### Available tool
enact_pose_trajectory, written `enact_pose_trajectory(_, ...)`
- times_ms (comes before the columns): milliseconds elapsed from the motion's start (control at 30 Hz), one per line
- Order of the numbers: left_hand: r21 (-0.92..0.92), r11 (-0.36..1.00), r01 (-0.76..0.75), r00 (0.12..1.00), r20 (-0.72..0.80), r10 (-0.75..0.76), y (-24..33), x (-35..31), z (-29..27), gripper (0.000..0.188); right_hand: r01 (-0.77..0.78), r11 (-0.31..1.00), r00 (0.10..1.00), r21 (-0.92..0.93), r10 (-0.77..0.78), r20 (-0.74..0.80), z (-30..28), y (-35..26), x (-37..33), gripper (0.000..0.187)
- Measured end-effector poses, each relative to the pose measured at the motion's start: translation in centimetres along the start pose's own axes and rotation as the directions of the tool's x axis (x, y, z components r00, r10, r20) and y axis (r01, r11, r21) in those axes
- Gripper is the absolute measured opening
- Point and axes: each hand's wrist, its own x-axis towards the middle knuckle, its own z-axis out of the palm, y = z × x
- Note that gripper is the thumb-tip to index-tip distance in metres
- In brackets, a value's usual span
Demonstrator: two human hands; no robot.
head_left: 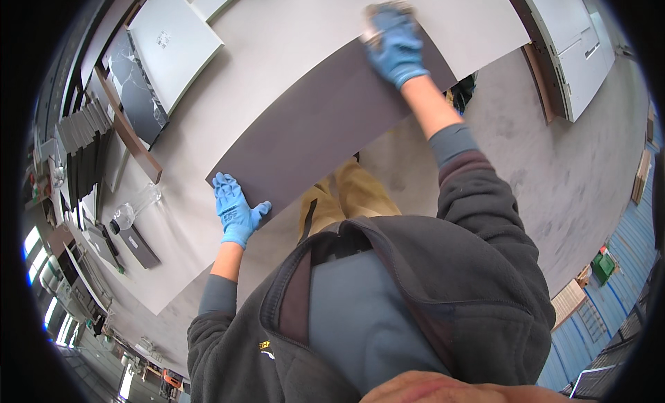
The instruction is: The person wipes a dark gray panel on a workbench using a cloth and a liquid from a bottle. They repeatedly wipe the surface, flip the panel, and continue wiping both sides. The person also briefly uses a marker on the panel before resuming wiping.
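A long, flat dark grey-brown panel [312, 122] lies slantwise across the pale worktable [270, 53], its near edge toward my body. My left hand [235, 207], in a blue glove, rests on the panel's left end with fingers stretched and thumb apart. Toward the far right end, my right hand [397, 46], gloved in the same blue, presses a crumpled light beige rag [370, 37] onto the panel. The rag shows around the fingers, and this hand is somewhat smeared by motion.
At left lie a clear bottle [131, 209], a brown strip [129, 129], a white panel [173, 42], a marble-patterned black panel [135, 88] and a stack of dark strips [80, 146]. White panels [578, 49] stand at the right, beyond the table's edge.
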Motion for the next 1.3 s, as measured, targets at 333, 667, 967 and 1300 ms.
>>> enact_pose_trajectory(333,0.032,0.999,0.015,1.0,0.026,-0.015,0.3,0.0,-0.4,0.136,-0.026,0.987,0.998,-0.158,0.017,-0.059,-3.4,5.7,-5.8,0.054)
enact_pose_trajectory(667,0.03,0.999,0.037,0.999,0.025,-0.037,0.7,0.2,-0.5,0.135,-0.247,0.944,0.969,-0.217,0.245,-0.036,-7.1,3.9,-12.6,0.054)
enact_pose_trajectory(967,0.046,0.999,0.021,0.998,0.05,-0.024,1.0,0.1,-1.2,0.134,-0.133,0.985,0.985,-0.115,0.144,0.099,-6.6,0.3,-16.2,0.051)
enact_pose_trajectory(1300,0.075,0.997,0.002,1.0,0.031,-0.005,0.1,0.2,-0.2,0.134,0.189,0.975,0.95,0.113,-0.211,0.232,-5.8,-9.7,-19.1,0.04)
